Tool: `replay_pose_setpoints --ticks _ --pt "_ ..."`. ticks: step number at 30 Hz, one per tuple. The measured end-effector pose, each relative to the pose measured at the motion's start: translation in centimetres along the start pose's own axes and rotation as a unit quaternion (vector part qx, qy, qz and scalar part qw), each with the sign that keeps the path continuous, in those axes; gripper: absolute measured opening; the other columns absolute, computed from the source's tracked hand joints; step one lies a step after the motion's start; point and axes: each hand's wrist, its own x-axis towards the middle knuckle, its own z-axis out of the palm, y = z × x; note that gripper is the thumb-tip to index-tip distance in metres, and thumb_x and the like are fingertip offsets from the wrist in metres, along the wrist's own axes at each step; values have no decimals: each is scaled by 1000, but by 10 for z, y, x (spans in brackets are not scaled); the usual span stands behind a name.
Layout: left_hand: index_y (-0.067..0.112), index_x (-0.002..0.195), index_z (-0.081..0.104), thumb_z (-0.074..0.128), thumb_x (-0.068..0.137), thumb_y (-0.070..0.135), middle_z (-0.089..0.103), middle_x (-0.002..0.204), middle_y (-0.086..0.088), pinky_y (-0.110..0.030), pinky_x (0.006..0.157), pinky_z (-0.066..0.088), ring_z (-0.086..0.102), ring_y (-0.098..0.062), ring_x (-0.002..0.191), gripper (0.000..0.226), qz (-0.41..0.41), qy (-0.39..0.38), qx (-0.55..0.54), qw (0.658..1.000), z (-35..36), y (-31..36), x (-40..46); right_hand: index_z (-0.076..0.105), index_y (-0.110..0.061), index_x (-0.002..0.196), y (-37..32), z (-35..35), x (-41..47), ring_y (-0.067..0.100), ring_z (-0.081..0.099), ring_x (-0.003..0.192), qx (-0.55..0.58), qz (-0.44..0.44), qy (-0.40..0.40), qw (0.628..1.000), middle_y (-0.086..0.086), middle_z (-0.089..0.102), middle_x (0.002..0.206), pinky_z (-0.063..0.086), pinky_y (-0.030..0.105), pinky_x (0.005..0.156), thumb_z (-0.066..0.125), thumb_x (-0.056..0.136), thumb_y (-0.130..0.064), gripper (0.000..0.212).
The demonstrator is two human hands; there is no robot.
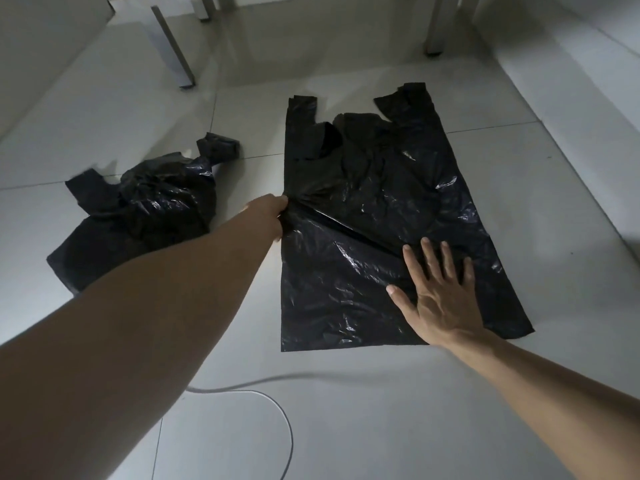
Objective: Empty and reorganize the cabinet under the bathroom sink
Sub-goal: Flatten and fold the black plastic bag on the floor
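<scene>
One flat black bag [381, 209], long axis away, handles far.

Black plastic bag [381, 202] — flat on floor, handles away; second bag [145, 216] crumpled beside.

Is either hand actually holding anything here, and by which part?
The left hand pinches the flat black bag at its left edge, about midway along. The right hand only presses flat on it.
</scene>
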Motion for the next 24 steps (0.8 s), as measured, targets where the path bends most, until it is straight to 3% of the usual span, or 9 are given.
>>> replay_pose_setpoints --ticks 3,6,10,11,13,15,18,21,24 --pt "8 83 57 53 97 10 58 84 -3 -33 58 54 55 -16 68 15 -27 8 -122 992 -3 -5 -6 -2 -32 155 0 0 0 30 -7 150 1 -2 2 1000 2 -8 164 -1 56 118 -3 84 -76 84" --pt "9 128 52 58 95 32 60 115 -6 -33 69 54 59 -20 83 40 22 -24 -3 999 2 -6 -8 0 -31 156 0 0 1 30 -6 150 2 -3 3 1000 3 -6 164 0 57 118 -2 85 -76 84" --pt "13 121 52 66 84 11 56 121 -8 -29 81 48 57 -25 107 39 171 179 111 962 -2 -9 -11 -4 -32 155 0 0 0 30 -9 150 0 -1 -3 1000 2 -9 164 -1 57 118 -7 82 -76 86" --pt "13 122 50 67 83 15 52 126 -8 -31 88 43 52 -26 115 42 225 213 147 939 -3 -12 -17 -5 -32 155 0 0 0 30 -10 150 0 -1 -4 1000 2 -10 164 -1 57 119 -8 81 -77 86" --pt "13 127 49 61 87 28 45 136 -10 -40 104 35 41 -29 126 45 390 224 301 841 4 -31 -31 -8 -32 154 0 0 1 30 -11 150 -1 -3 -7 1000 2 -11 163 -2 57 118 -10 81 -77 86" --pt "12 137 45 52 92 37 36 149 -12 -49 116 24 31 -31 139 51 529 105 388 747 17 -66 -49 -8 -32 154 0 0 1 30 -10 150 0 -5 -8 1000 2 -11 164 -3 57 118 -7 82 -76 85" --pt "17 154 16 25 97 57 1 162 -7 -50 120 6 -1 -24 150 70 531 -54 575 620 23 -125 -66 -1 -30 155 0 -1 1 30 -7 150 5 -4 -5 1000 3 -5 164 -1 58 119 -1 85 -75 84" --pt "22 154 -7 3 88 70 -16 161 -5 -50 120 -1 -15 -22 148 81 449 -41 661 600 3 -146 -55 -2 -29 155 -2 -3 1 29 -8 150 23 0 -8 1000 2 -6 164 -1 57 119 -1 84 -75 85" --pt "20 154 -6 -3 86 70 -14 161 -8 -49 120 -2 -14 -23 148 84 445 -25 670 594 -9 -137 -47 -6 -32 155 0 -7 -1 28 -8 150 51 6 -2 999 0 -7 164 -3 57 119 -2 84 -71 81"
